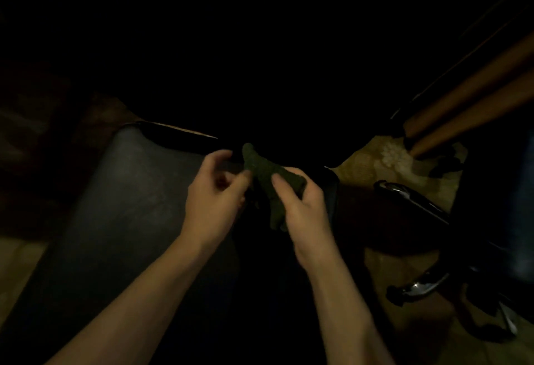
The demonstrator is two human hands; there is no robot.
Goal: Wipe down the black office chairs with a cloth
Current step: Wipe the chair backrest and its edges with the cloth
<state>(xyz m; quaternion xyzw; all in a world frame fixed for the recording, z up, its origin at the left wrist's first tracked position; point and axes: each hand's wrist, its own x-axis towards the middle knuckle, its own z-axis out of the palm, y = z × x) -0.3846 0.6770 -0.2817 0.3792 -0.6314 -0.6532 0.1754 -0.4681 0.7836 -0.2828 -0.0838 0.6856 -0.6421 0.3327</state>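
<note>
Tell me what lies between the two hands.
The head view shows the cloth between the left hand and right hand; both hold it above the chair.

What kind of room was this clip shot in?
Probably a dim office or meeting room, though much is too dark to tell. A black padded chair seat sits below the hands, a chair base with shiny legs stands at right, and patterned flooring shows.

No readable text anywhere, too dark, no label on the cloth [264, 175] at centre, none on the chair seat [121, 191] at 8 o'clock
</note>
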